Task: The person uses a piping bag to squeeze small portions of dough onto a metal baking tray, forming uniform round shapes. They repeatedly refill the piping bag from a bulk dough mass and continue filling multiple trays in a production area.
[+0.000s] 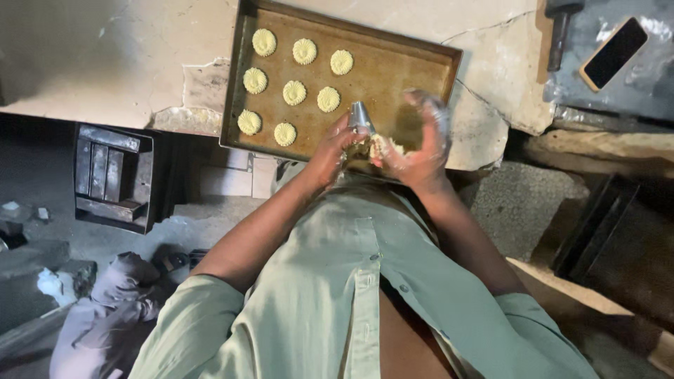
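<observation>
A dark metal baking tray (414, 67) lies on a cracked stone counter and carries several round, ridged pale dough pieces (294, 92) in rows on its left half. My left hand (331, 151) grips a metal piping nozzle (361, 117) at the tray's near edge, tip pointing away from me. My right hand (420, 144), smeared with dough, cups a lump of pale dough (385, 147) right beside the nozzle. Both hands hover over the tray's near edge, to the right of the piped pieces.
A phone (614, 52) with an orange edge lies on a grey surface at the top right. A dark stack of moulds (112, 175) sits below the counter at left. Crumpled cloth (119, 295) lies on the floor at lower left. The counter (105, 63) extends left of the tray.
</observation>
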Motion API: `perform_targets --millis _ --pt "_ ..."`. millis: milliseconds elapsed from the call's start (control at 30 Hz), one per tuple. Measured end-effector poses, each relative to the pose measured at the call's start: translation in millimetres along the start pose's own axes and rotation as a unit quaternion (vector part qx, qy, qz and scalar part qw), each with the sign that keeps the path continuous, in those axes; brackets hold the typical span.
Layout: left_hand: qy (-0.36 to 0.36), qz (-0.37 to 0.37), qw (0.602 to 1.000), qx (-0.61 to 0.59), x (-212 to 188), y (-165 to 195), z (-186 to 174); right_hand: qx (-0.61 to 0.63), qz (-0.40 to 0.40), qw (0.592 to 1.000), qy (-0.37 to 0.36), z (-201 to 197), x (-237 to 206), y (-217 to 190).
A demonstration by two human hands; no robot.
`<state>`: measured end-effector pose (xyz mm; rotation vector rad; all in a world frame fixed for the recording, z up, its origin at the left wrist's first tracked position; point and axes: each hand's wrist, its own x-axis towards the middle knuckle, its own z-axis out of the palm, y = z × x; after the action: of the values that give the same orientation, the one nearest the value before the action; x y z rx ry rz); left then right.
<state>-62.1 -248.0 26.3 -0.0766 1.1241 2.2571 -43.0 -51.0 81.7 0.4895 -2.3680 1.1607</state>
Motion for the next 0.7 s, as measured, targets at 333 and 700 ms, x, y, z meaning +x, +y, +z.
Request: perform_targets --millis 333,700 --pt "-0.14 -0.126 0.967 -0.173 -14 5 0 -0.117 0.058 0.902 -0.412 10 91 -24" --pt "-0.05 -0.05 0.995 -0.068 6 105 -55 0.065 0.109 0.983 -0.132 59 96 -11"
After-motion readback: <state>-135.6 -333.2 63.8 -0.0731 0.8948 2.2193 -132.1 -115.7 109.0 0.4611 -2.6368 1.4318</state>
